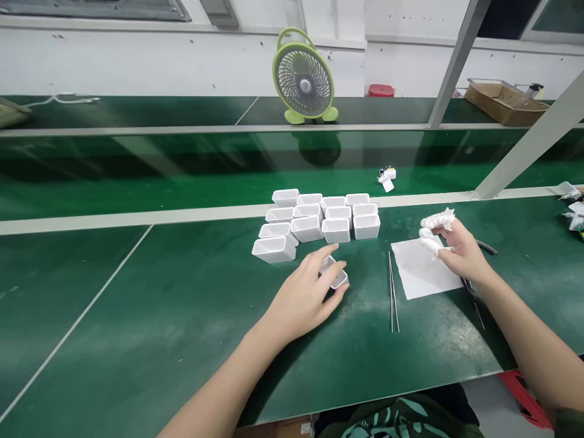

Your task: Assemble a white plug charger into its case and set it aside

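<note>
1. A big green desk (137,292) fills the view, with thin white lines across it.
2. A bunch of small white plastic tubs (319,222) sits in rows near the middle of the desk. They are packed close and touch each other.
3. Far behind them, a green fan (304,76) stands on the back shelf.
4. The left hand (303,298) rests on the desk just in front of the tubs. Its fingers (325,252) curl around one small white tub (336,275), which lies tipped on its side. The thumb is under it and the other fingers are over it, so the hand is holding it.
5. Just to the right lie thin metal tweezers (393,292), flat on the desk.
6. Next to them is a white sheet of paper (422,267).
7. The right hand (460,249) sits on the right side of the paper. Its fingers pinch a crumpled white cloth (438,220), and white cloth also wraps around a fingertip.
8. A dark, thin tool (474,301) lies on the desk, partly under the right wrist.
9. Far right, on the back shelf, is a brown cardboard box (504,102).
</note>
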`<state>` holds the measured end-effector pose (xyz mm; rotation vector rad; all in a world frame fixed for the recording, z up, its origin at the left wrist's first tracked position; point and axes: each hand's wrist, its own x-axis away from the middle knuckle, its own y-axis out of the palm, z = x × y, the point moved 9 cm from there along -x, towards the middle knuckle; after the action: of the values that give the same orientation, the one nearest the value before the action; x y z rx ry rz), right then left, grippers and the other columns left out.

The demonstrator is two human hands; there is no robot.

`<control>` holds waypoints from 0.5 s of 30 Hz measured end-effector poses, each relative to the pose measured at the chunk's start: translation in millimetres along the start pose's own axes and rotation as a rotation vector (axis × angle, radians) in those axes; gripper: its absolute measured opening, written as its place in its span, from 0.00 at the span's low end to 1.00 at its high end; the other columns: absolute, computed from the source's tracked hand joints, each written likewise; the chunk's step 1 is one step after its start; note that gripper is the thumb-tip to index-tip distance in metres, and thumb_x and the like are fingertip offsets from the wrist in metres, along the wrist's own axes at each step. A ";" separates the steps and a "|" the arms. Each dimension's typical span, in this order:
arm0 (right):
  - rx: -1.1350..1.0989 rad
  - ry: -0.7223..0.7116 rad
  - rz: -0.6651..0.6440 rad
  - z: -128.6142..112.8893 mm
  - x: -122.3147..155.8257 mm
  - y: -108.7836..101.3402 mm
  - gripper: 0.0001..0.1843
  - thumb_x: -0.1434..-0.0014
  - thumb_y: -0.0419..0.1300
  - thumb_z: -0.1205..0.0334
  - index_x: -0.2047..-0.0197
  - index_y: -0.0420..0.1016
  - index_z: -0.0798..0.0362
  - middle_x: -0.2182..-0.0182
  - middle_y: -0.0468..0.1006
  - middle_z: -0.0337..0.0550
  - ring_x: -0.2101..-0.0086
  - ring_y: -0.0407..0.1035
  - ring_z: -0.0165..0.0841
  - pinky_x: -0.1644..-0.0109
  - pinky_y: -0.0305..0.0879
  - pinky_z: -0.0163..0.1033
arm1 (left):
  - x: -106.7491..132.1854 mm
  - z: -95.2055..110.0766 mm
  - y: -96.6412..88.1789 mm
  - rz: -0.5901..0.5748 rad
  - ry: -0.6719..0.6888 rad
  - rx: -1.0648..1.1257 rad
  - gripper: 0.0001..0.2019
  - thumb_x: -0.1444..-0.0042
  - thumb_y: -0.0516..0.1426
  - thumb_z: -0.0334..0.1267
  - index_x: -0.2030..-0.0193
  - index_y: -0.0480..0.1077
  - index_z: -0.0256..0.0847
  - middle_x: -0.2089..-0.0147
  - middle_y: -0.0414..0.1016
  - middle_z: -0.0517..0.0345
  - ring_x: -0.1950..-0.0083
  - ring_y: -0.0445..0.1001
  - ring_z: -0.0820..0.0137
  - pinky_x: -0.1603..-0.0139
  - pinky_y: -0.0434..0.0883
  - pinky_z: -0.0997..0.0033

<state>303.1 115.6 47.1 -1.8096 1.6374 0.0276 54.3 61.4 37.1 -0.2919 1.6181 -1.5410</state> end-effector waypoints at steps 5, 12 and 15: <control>-0.102 0.011 0.064 2.8 -1.4 -5.1 0.07 0.41 0.63 0.62 0.58 0.70 0.45 0.60 0.73 0.44 0.59 0.72 0.37 0.53 0.73 0.47 | -0.2 1.0 -0.8 0.012 0.012 -0.004 0.12 0.35 0.52 0.36 0.49 0.67 0.33 0.41 0.63 0.35 0.44 0.71 0.52 0.55 0.77 0.57; -0.064 0.112 0.101 15.4 3.8 -9.0 0.10 0.41 0.64 0.59 0.56 0.73 0.45 0.55 0.77 0.44 0.56 0.74 0.39 0.59 0.75 0.43 | 0.1 0.9 -1.0 0.008 0.010 -0.009 0.12 0.35 0.52 0.36 0.49 0.67 0.33 0.41 0.64 0.35 0.45 0.71 0.52 0.56 0.77 0.57; -0.042 0.121 0.107 13.5 3.6 -10.0 0.11 0.43 0.66 0.58 0.57 0.73 0.45 0.57 0.78 0.43 0.61 0.74 0.37 0.63 0.75 0.41 | 0.1 1.6 -1.8 0.009 0.015 -0.009 0.12 0.35 0.52 0.36 0.49 0.67 0.32 0.41 0.64 0.34 0.45 0.71 0.51 0.56 0.77 0.57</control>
<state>318.4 118.7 39.9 -1.7838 1.8306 0.0000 54.7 59.9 38.9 -0.2783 1.6361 -1.5333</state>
